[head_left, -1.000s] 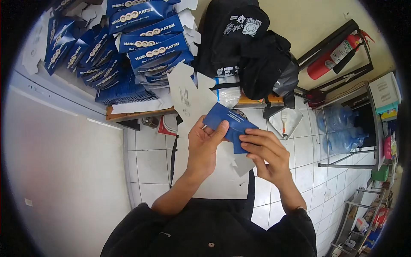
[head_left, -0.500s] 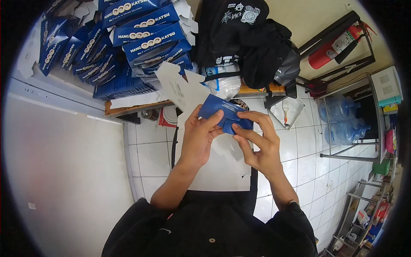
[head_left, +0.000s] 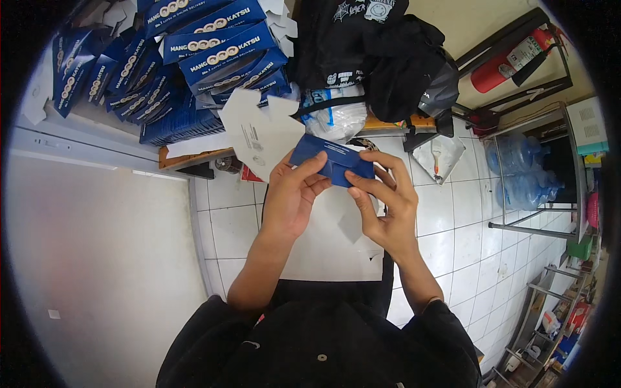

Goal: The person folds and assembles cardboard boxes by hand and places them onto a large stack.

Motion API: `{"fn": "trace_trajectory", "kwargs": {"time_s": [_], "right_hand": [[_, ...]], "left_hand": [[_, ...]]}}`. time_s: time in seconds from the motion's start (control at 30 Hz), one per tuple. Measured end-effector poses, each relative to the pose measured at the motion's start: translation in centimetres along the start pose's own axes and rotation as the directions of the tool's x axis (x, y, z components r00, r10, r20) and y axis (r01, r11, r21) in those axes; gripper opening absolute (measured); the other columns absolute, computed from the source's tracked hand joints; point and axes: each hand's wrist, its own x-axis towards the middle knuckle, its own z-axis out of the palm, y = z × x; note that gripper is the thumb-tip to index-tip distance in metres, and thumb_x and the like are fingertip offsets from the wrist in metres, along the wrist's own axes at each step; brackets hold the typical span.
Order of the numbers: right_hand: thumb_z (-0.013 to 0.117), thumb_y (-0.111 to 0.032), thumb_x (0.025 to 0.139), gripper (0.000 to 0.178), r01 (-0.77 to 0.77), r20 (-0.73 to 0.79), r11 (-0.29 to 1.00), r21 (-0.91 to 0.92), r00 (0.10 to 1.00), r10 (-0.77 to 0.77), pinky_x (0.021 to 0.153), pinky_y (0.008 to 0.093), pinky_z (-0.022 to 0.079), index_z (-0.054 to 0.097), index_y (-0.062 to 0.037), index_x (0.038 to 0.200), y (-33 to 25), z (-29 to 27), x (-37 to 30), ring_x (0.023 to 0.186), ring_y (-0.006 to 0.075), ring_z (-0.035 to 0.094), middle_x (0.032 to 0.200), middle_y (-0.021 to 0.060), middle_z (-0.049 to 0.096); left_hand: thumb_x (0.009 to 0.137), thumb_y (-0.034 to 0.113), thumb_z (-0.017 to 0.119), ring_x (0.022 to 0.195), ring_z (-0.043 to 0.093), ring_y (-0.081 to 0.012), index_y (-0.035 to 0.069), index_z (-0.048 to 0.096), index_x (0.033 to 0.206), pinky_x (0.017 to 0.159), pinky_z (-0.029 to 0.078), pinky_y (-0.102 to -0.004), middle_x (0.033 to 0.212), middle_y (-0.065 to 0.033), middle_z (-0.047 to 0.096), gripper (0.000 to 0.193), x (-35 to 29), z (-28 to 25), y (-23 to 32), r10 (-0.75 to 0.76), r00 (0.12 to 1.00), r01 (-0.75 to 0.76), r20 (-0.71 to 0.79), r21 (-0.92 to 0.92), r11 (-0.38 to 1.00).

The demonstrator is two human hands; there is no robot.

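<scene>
Both my hands hold a partly folded cardboard food box, its blue end panel facing me and its white inner side opened out toward the upper left. My left hand grips the left end of the blue panel, thumb on its face and fingers behind. On the right part, my right hand pinches the blue card with thumb and fingers near the flap seam. A pale board lies below the hands, over my lap.
Stacks of folded blue boxes fill the wooden-edged table at upper left. Beside them are a plastic-wrapped pack and a black bag. A fire extinguisher, water jugs on a metal rack, and a tray with a brush are at right.
The blue flap that stuck out below the panel now lies flatter against it. Both hands and the box have shifted slightly left and up.
</scene>
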Motion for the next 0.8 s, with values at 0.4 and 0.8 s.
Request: {"fn": "trace_trajectory", "kwargs": {"time_s": [0.4, 0.8], "right_hand": [[0.076, 0.004, 0.081, 0.024, 0.101, -0.002, 0.979, -0.176, 0.995, -0.103, 0.099, 0.0427, 0.053, 0.077, -0.0004, 0.105, 0.8, 1.7, -0.6, 0.119, 0.0364, 0.064, 0.111, 0.0138, 0.069], [0.059, -0.002, 0.087, 0.031, -0.231, 0.046, 0.697, 0.679, 0.961, 0.274, 0.099, 0.0405, 0.051, 0.066, 0.0064, 0.116, -0.1, 2.3, -4.3, 0.116, 0.0276, 0.058, 0.128, 0.0197, 0.047]], "left_hand": [[0.096, 0.008, 0.069, 0.089, 0.074, -0.016, 0.003, 0.067, 0.116, 0.082, 0.061, -0.0328, 0.104, -0.0084, 0.075, 0.021, -0.6, -0.2, -0.3, 0.048, 0.997, -0.051, 0.055, 0.064, 0.997], [0.102, 0.004, 0.062, 0.095, 0.069, -0.01, -0.007, 0.066, 0.12, 0.087, 0.052, -0.0251, 0.106, -0.009, 0.076, 0.022, -6.2, -1.7, 1.5, 0.154, 0.968, -0.249, 0.2, 0.657, 0.711]]}}
